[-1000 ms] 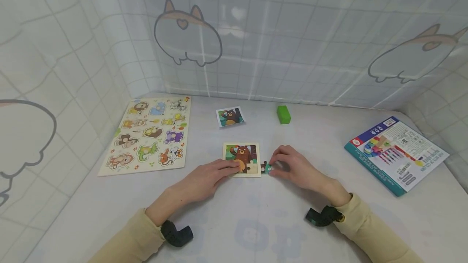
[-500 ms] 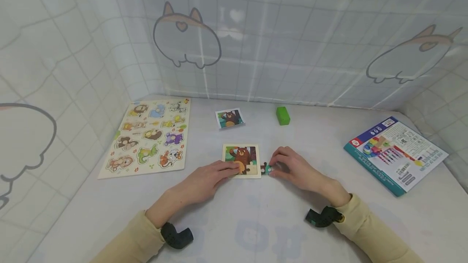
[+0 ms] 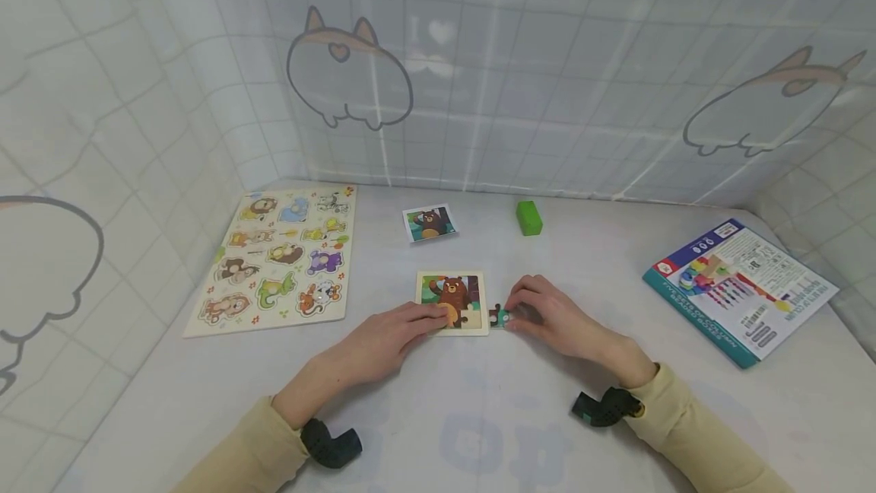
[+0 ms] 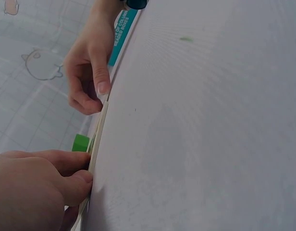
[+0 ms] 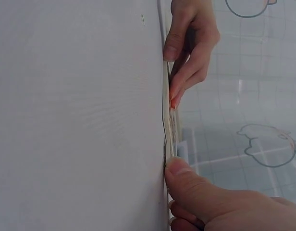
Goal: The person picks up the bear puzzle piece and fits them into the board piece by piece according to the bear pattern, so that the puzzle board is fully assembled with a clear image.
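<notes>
A small square bear jigsaw board point(image 3: 482, 303) with a pale wooden frame lies flat on the table in the head view. Its lower right part shows bare wood. My left hand point(image 3: 397, 332) rests on its lower left, fingers fairly straight over the picture, and the thumb touches the frame's edge in the left wrist view. Just right of the frame, my right hand point(image 3: 557, 316) pinches a dark and teal puzzle piece point(image 3: 498, 316) between thumb and fingers. The fingertips partly hide this piece. Seen edge-on in the right wrist view, the board point(image 5: 166, 110) shows little of its top.
Behind the board lie a bear picture card point(image 3: 430, 223) and a green block point(image 3: 529, 218). An animal peg puzzle point(image 3: 274, 259) is at the left. A boxed toy point(image 3: 741, 291) lies at the right. A patterned curtain point(image 3: 479, 82) stands behind the table.
The head view has shifted slightly, so everything sits a little lower. Both hands hold nearly the same positions, and the puzzle piece stays beside the frame.
</notes>
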Demonstrator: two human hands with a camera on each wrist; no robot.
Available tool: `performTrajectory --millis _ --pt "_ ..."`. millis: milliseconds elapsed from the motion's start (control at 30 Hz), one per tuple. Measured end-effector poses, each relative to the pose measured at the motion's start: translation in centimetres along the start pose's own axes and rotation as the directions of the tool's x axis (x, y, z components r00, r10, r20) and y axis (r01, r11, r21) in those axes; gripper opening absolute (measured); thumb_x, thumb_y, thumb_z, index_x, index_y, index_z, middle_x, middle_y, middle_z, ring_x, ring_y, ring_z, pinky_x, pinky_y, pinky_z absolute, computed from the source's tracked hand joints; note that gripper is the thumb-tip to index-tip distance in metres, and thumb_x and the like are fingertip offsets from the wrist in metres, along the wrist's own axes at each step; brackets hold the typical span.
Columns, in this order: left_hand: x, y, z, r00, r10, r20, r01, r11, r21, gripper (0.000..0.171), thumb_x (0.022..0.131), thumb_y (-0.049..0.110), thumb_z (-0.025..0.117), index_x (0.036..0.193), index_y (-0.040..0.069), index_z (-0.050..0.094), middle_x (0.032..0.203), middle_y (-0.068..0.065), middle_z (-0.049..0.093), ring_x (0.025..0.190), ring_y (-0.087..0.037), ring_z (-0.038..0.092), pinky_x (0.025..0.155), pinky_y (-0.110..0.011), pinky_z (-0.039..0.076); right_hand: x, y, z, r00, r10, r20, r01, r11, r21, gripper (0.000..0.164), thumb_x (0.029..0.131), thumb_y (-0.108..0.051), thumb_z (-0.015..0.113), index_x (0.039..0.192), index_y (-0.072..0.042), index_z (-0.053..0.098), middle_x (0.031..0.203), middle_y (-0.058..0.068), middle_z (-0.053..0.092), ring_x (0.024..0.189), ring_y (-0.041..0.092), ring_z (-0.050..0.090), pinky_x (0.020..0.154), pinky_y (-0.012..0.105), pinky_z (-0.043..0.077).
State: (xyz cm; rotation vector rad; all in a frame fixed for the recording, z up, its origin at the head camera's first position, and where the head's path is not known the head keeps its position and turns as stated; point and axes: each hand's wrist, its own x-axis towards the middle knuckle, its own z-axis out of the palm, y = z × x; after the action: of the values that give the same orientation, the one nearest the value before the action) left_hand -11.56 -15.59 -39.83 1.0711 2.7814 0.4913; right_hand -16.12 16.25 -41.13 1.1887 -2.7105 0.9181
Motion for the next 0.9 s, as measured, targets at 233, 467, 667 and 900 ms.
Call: performTrajectory --millis 233,467,667,900 --pt "0.0 0.1 0.1 1.0 -0.003 -0.005 0.003 1.0 -0.003 0.043 0.105 0.015 0.052 0.147 0.02 0.052 0.153 0.006 0.048 0.14 -0.021 0.046 0.114 -0.042 0.042 -0.1 0.2 -0.1 1.0 0.005 -0.006 -0.005 1.0 0.003 0.016 0.09 -0.02 0.076 0.102 -0.012 0.069 0.107 -0.003 0.06 0.103 0.013 0.053 0.089 0.033 0.051" --pt "0.0 0.1 0.0 1.0 -0.009 -0.007 0.009 1.0 -0.009 0.042 0.105 0.016 0.051 0.147 0.021 0.052 0.152 0.007 0.048 0.14 -0.02 0.046 0.114 -0.042 0.042 -0.1 0.7 -0.5 0.998 -0.032 -0.054 0.031 0.999 -0.02 0.016 0.088 -0.017 0.078 0.101 -0.011 0.07 0.106 -0.002 0.061 0.102 0.013 0.054 0.088 0.034 0.051" --pt "0.0 0.1 0.0 1.0 -0.005 -0.009 0.005 1.0 -0.003 0.042 0.105 0.017 0.052 0.147 0.021 0.052 0.152 0.007 0.048 0.14 -0.02 0.046 0.114 -0.042 0.043 -0.2 0.9 -1.1 0.996 -0.026 -0.083 0.023 0.999 -0.033 0.018 0.087 -0.017 0.079 0.101 -0.011 0.07 0.106 -0.002 0.061 0.101 0.014 0.053 0.087 0.034 0.051" --pt "0.0 0.0 0.0 1.0 0.003 -0.014 -0.003 1.0 -0.003 0.042 0.105 0.016 0.052 0.147 0.021 0.052 0.152 0.007 0.049 0.139 -0.019 0.047 0.114 -0.041 0.042 -0.2 0.8 -1.4 0.997 -0.001 -0.074 0.0 1.0 -0.018 0.017 0.089 -0.019 0.077 0.102 -0.011 0.071 0.107 -0.003 0.06 0.103 0.013 0.052 0.089 0.033 0.05"
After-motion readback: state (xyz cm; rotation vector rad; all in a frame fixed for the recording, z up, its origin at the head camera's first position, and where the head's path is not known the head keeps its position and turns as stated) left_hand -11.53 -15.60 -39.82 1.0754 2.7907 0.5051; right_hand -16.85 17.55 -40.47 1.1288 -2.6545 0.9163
